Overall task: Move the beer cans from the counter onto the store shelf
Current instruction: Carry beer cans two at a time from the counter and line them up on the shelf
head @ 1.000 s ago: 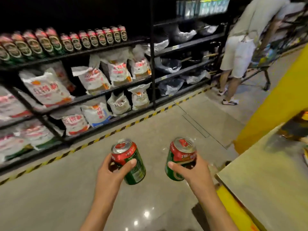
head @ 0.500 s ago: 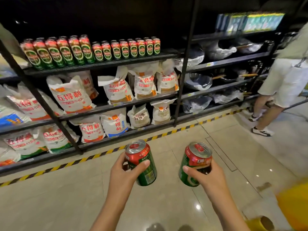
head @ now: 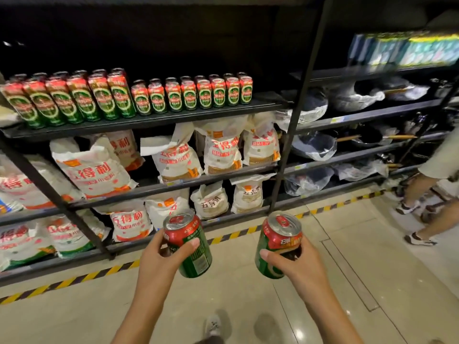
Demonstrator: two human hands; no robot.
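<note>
Head view looks down past your two forearms toward a dark metal store shelf that fills the upper half of the frame. Your left hand sits just left of center in the lower part of the frame, wrapped round a red-and-green beer can. Your thumb lies across the front of the can at about mid-height, your fingers curl round its far left side, and the can's silver top and red shoulder stand clear above your grip while its green base pokes out below and to the right, tilted a little. Your right hand is right of center at the same height, gripping a second beer can. Here your thumb crosses the lower green part of the can from the right, your fingers close round the far right side, and the lid and red band rise above the hand. Both cans are held in the air over the pale tiled floor, apart from one another and well short of the shelf.

On the top board in the upper left of the frame stands a row of shelved cans, taller ones at the left and shorter ones running to the center. Below them lie white flour bags. At the right edge a second person's legs stand on the floor.
</note>
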